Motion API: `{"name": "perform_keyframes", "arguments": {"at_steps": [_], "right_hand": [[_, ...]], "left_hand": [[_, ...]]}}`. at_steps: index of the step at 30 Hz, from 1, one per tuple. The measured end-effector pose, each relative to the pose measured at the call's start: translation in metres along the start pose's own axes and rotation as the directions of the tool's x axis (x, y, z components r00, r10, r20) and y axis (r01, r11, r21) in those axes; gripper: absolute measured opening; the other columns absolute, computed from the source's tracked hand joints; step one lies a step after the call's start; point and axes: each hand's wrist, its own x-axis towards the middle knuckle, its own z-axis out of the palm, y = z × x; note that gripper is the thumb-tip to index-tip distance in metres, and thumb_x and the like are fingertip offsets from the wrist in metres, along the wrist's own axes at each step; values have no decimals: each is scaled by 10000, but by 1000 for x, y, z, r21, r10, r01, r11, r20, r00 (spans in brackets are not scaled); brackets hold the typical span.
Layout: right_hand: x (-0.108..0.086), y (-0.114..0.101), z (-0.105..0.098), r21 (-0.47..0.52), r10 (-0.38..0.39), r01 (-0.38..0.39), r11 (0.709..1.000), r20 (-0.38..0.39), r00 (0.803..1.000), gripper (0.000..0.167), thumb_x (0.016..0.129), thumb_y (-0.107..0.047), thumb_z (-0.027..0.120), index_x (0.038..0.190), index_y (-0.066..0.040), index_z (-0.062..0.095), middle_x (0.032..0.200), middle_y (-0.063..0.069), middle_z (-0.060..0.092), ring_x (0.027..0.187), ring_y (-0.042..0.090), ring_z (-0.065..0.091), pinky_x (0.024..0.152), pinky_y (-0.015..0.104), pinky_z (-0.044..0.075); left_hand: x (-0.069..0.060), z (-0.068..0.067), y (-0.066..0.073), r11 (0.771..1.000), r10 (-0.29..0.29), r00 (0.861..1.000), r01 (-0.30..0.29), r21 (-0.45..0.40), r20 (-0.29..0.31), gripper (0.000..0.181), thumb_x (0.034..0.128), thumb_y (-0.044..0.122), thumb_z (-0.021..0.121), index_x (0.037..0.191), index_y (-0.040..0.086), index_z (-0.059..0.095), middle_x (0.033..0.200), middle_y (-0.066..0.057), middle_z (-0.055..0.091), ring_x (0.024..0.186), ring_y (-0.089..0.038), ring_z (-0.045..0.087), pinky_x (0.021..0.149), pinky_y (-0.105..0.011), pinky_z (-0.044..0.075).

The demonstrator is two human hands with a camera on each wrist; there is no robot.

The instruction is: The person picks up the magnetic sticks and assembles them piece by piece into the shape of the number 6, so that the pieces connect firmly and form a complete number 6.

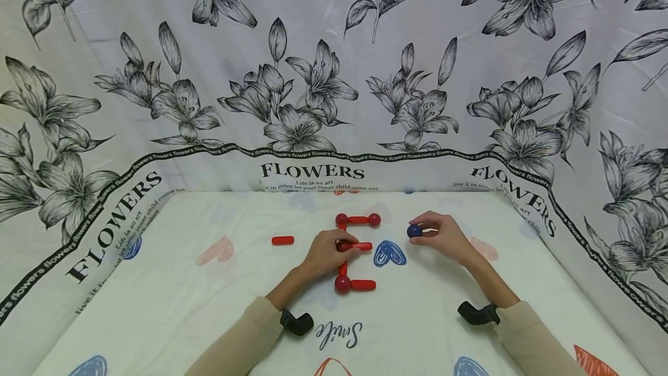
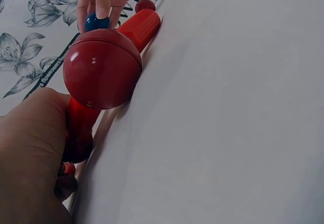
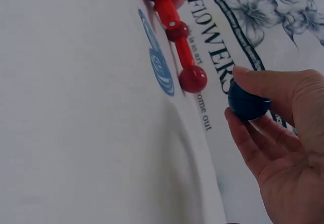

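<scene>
On the cloth lies an E-shaped figure of red balls and red rods. Its top arm ends in a red ball, while the middle and bottom arms end in bare rods. My left hand grips the figure at its middle ball and rod, partly hiding them. In the left wrist view, a large red ball of the figure stands close beyond that hand. To the right of the figure, my right hand pinches a dark blue ball between thumb and fingers, apart from the red pieces.
A loose red rod lies left of the figure. The white cloth is printed with hearts and lettering. A floral curtain rises behind the table and along both sides.
</scene>
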Motion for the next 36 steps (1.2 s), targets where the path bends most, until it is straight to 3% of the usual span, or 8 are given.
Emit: {"name": "perform_keyframes", "arguments": {"at_steps": [3, 7, 13, 21, 27, 36], "right_hand": [[0, -4, 10, -43, 1, 1, 999, 34, 999, 468, 769, -224, 786, 1179, -53, 639, 1122, 76, 650, 992, 203, 630, 810, 172, 515], [-2, -10, 21, -93, -4, 8, 996, 47, 999, 438, 775, -195, 781, 1167, -46, 654, 1046, 106, 679, 875, 243, 603, 710, 194, 503], [-5, -13, 32, -64, -18, 21, 998, 56, 998, 463, 756, -248, 795, 1160, -67, 660, 1015, 62, 686, 771, 180, 615, 665, 219, 499], [-1, 4, 40, -45, -29, 34, 998, 112, 993, 475, 740, -368, 792, 1159, -183, 666, 1103, -28, 653, 862, 202, 599, 720, 238, 502], [0, 4, 43, -11, -35, 37, 999, 177, 984, 472, 777, -283, 777, 1207, -152, 634, 1183, 24, 619, 910, 194, 614, 782, 228, 522], [0, 1, 46, -45, -23, 30, 999, 158, 987, 461, 788, -319, 763, 1204, -157, 649, 1106, -13, 667, 898, 165, 628, 749, 254, 524]], "left_hand": [[0, 0, 0, 1000, -2, 1000, 2, 0, 2, 187, 810, 349, 717, 982, 278, 736, 876, 178, 690, 780, -34, 545, 714, -220, 427], [0, -1, 0, 1000, -17, 1000, 17, -9, 17, 202, 819, 364, 708, 998, 274, 732, 903, 175, 690, 802, -40, 546, 730, -225, 441], [0, 0, 1, 999, -30, 999, 31, -13, 36, 231, 833, 381, 694, 1030, 263, 726, 922, 170, 683, 810, -47, 535, 733, -227, 444], [-1, -1, 2, 999, -35, 999, 35, -13, 35, 259, 829, 383, 698, 1043, 239, 728, 922, 163, 683, 819, -58, 535, 724, -231, 449], [-2, -2, 2, 999, -32, 999, 33, -15, 31, 257, 830, 379, 698, 1041, 236, 727, 924, 159, 683, 821, -65, 535, 728, -238, 449], [0, 0, 2, 1000, -17, 999, 18, -17, 39, 276, 831, 393, 693, 1051, 228, 725, 938, 148, 689, 826, -59, 537, 738, -231, 448]]}}
